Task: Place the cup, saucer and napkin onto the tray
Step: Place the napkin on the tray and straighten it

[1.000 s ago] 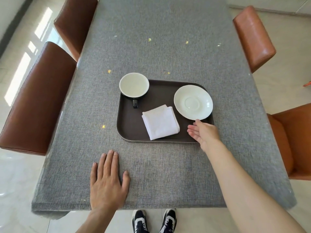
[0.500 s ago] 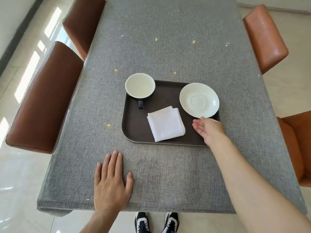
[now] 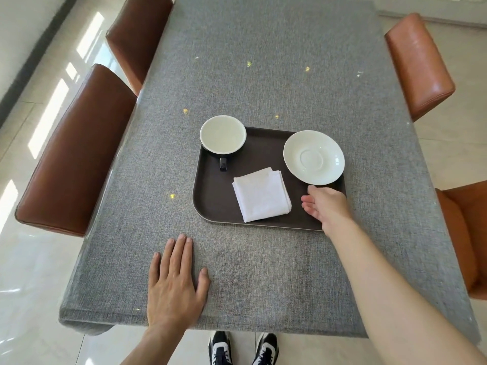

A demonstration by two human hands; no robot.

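Observation:
A dark brown tray (image 3: 214, 198) lies on the grey table. On its far left corner stands a cup (image 3: 223, 135), black outside and white inside, its handle pointing toward me. A folded white napkin (image 3: 261, 197) lies near the tray's middle. A white saucer (image 3: 313, 157) rests at the far right of the tray. My right hand (image 3: 325, 204) hovers over the tray's near right corner, palm up, fingers loosely apart, its fingertips at the saucer's near rim. My left hand (image 3: 175, 284) lies flat on the tablecloth near the front edge, holding nothing.
The grey cloth-covered table (image 3: 263, 75) stretches away from me. Brown leather chairs (image 3: 76, 154) stand along the left side and orange-brown chairs (image 3: 419, 64) along the right. My black and white shoes (image 3: 243, 349) show below the front edge.
My right hand has stayed at the saucer's near rim with only a slight shift. The view has shifted, so everything sits a little further right. My left hand has not moved.

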